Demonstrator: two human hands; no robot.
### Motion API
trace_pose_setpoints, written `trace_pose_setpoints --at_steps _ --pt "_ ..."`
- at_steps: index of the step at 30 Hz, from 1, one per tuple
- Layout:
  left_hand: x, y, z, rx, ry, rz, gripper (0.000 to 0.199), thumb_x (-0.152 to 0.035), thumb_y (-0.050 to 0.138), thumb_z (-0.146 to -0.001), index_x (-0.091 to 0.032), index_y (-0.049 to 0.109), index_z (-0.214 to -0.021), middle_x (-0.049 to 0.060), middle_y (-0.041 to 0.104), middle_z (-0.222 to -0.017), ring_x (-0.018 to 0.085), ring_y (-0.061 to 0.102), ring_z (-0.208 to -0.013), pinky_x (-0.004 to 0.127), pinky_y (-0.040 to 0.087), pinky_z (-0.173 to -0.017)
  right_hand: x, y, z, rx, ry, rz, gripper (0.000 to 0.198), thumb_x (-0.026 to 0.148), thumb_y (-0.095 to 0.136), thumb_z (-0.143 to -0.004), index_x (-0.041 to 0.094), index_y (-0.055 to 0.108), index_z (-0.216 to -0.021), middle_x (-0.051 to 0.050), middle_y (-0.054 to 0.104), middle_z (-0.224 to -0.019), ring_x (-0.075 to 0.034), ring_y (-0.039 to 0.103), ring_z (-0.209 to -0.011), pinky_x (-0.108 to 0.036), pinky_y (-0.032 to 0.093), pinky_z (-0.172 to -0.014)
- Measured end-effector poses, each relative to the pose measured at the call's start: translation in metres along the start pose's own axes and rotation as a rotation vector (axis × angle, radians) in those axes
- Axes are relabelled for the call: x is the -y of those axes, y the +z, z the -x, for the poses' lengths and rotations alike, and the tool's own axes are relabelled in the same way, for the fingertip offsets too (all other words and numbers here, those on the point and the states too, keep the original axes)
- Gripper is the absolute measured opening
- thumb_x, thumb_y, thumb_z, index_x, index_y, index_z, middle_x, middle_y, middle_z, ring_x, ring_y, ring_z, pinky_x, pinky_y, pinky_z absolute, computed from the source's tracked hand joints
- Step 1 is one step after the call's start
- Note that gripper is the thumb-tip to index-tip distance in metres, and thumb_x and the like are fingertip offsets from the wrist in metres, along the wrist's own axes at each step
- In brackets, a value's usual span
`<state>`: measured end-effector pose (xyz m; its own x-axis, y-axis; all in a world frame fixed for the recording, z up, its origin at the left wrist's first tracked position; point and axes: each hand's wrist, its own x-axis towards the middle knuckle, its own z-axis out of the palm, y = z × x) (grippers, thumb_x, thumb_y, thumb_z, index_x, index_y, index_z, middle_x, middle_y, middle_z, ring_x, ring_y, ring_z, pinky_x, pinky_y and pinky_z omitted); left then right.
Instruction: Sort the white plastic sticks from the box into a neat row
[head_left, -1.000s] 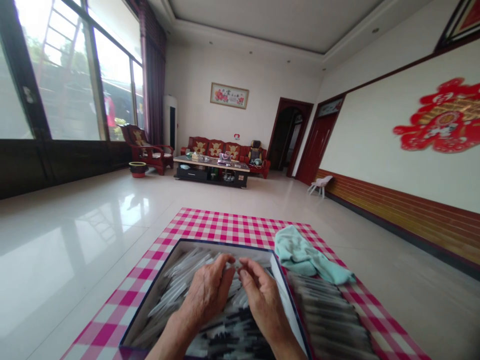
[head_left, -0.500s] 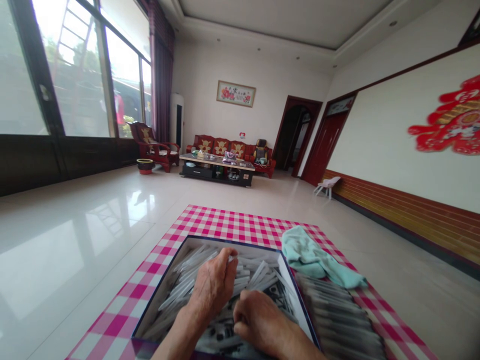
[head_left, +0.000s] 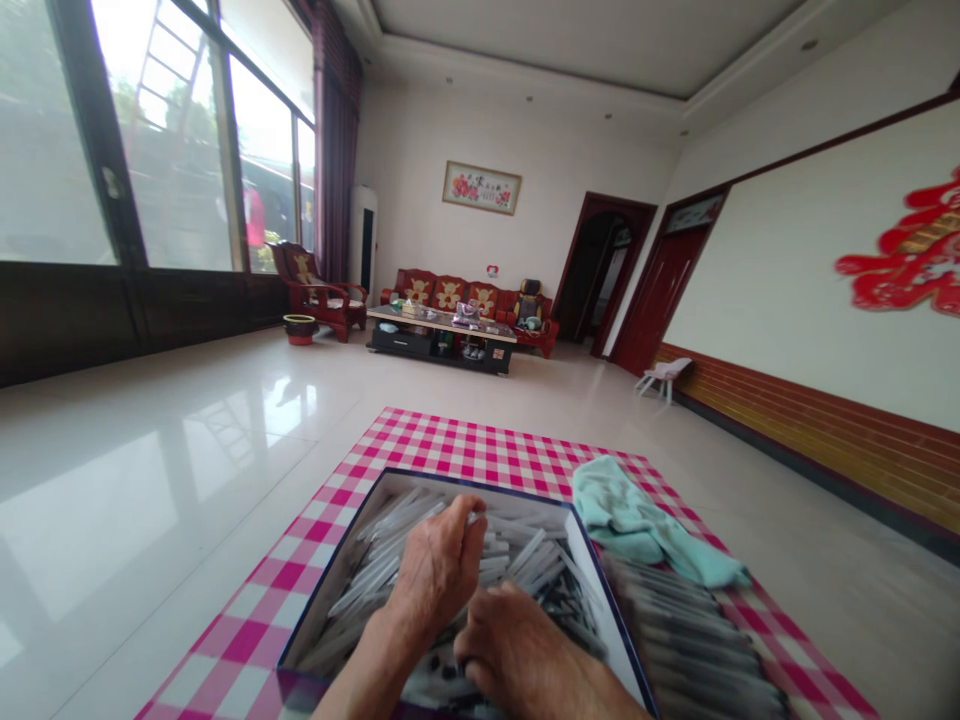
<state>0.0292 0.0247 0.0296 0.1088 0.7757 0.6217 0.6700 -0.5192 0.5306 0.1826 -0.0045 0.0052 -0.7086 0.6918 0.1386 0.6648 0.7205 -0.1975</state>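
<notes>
A shallow box (head_left: pixel 591 552) rests on the worktop (head_left: pixel 236 630), directly in front of the person; take its middle as the clock's centre, with twelve at the far edge. Inside, clear tubes (head_left: pixel 379 565) lie loose and crisscrossed from about eight round to one o'clock, and thin dark pieces (head_left: pixel 564 606) mix with them towards three. More small dark bits show near six, partly covered by the hands.

The left hand (head_left: pixel 442 552) is over the middle, its fingers drawn together, seemingly pinching a small pale piece at the tips towards twelve. The right hand (head_left: pixel 504 640) is curled low in the box at about five o'clock; its fingers are bent in, but I cannot tell whether they grip anything.

Outside the box, from three to four o'clock, a row of dark-cored sticks (head_left: pixel 697 635) lies side by side, close to the wall. It is blurred, so whether each stick is complete cannot be judged. Going by that long, orderly row, a fair share looks done; the jumble in the box suggests that plenty is left.

At two o'clock, just beyond the row's far end, lies a crumpled mint cloth (head_left: pixel 619 508). Farther off at twelve, across the floor, stand a low table (head_left: pixel 442 328) and a red sofa (head_left: pixel 450 290).
</notes>
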Motion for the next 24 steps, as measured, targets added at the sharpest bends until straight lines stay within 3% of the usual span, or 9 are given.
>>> trace_pose_setpoints --at_steps 7,14,20,24 --pt "0.002 0.002 0.000 0.004 0.004 -0.002 0.014 -0.022 0.038 -0.093 -0.022 0.051 -0.098 -0.003 0.063 -0.066 0.015 0.062 -0.060 0.025 0.038 -0.056 0.006 0.001 -0.015 0.049 -0.067 -0.049 0.015 0.016 0.057 -0.076 0.022 0.071 -0.074 -0.002 0.072 -0.075 -0.018 0.063 -0.072 -0.026 0.044 -0.075" --pt "0.001 0.001 0.000 0.013 -0.016 0.030 0.014 -0.021 0.040 -0.091 -0.021 0.053 -0.097 -0.001 0.064 -0.067 0.015 0.063 -0.062 0.026 0.040 -0.058 0.014 -0.012 -0.019 -0.081 0.104 -0.279 0.017 0.016 0.054 -0.077 0.020 0.071 -0.082 -0.005 0.073 -0.077 -0.020 0.066 -0.072 -0.024 0.045 -0.064" --pt "-0.002 0.003 -0.001 0.011 0.040 0.089 0.015 -0.020 0.041 -0.091 -0.021 0.054 -0.085 -0.001 0.061 -0.067 0.014 0.059 -0.061 0.025 0.039 -0.059 -0.004 -0.050 -0.016 -0.396 0.284 -0.557 0.015 0.023 0.052 -0.084 0.019 0.067 -0.084 -0.001 0.070 -0.071 -0.016 0.064 -0.065 -0.022 0.046 -0.060" --pt "-0.005 0.001 -0.001 0.073 0.085 0.065 0.024 -0.022 0.037 -0.094 -0.021 0.049 -0.072 -0.002 0.053 -0.064 0.012 0.052 -0.058 0.025 0.036 -0.058 -0.014 -0.054 -0.014 -0.644 0.362 -0.663 0.022 0.034 0.053 -0.086 0.020 0.068 -0.094 -0.002 0.067 -0.080 -0.015 0.061 -0.067 -0.023 0.049 -0.063"
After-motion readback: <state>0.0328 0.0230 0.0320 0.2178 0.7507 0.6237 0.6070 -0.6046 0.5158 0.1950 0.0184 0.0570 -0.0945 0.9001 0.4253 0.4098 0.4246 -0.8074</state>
